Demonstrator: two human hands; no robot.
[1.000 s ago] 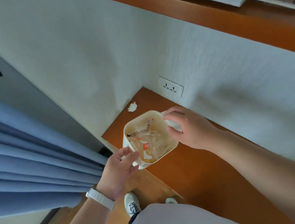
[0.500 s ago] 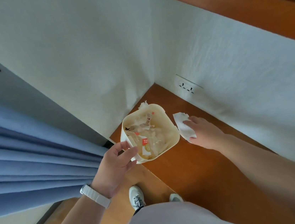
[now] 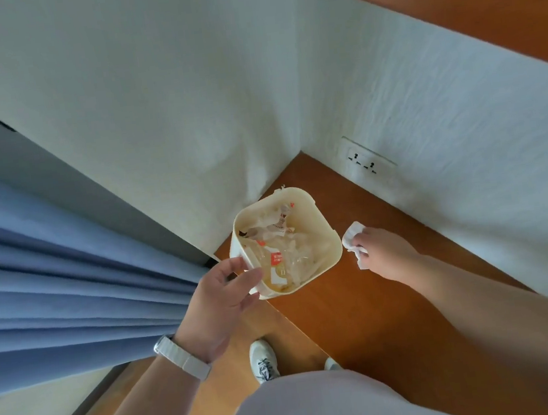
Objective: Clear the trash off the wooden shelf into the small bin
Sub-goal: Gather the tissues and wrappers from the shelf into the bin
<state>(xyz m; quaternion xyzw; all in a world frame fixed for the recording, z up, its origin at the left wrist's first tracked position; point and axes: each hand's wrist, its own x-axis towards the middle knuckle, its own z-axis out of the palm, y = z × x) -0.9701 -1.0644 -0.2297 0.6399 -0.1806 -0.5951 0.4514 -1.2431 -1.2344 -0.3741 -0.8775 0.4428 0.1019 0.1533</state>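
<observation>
1. since half a second ago the right hand (image 3: 383, 252) has slid outward along the wooden shelf (image 3: 364, 306), away from the small bin (image 3: 329, 231), fingers pinched on a crumpled white tissue (image 3: 352, 237) just beside the rim.
2. the left hand (image 3: 224, 303) steadies the bin's near corner, fingers curled on its wall.
3. the step looks like gathering the tissue; next it needs lifting over the rim and dropping among the wrappers.
4. another white scrap (image 3: 279, 189) peeks out behind the bin.

- Small cream plastic bin (image 3: 329, 235), rounded-square, upright w/ near-left corner held, at far-left corner of glossy wooden shelf (image 3: 382, 314); full of clear wrappers w/ red labels.
- Crumpled white tissue (image 3: 353, 242) just right of bin, on shelf, pinched by fingers.
</observation>
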